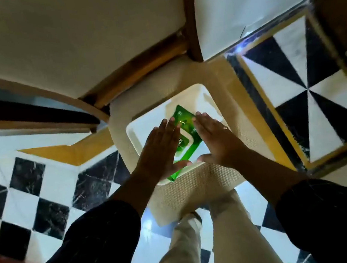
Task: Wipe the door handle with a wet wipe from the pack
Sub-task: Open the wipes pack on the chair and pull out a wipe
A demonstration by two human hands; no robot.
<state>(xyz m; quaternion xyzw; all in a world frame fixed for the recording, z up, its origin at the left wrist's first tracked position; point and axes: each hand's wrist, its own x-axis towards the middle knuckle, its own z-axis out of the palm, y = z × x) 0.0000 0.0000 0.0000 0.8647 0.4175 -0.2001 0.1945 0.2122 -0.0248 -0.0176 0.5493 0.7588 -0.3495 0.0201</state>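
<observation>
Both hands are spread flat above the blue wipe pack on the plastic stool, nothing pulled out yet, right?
Not quite: the wipe pack is green, not blue, as the head view shows. The rest holds: the left hand and right hand are spread flat above it on the plastic stool, and no wipe is out.

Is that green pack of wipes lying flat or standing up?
Lying flat. The green pack rests face up on the cream stool, its label showing between both open hands.
</observation>
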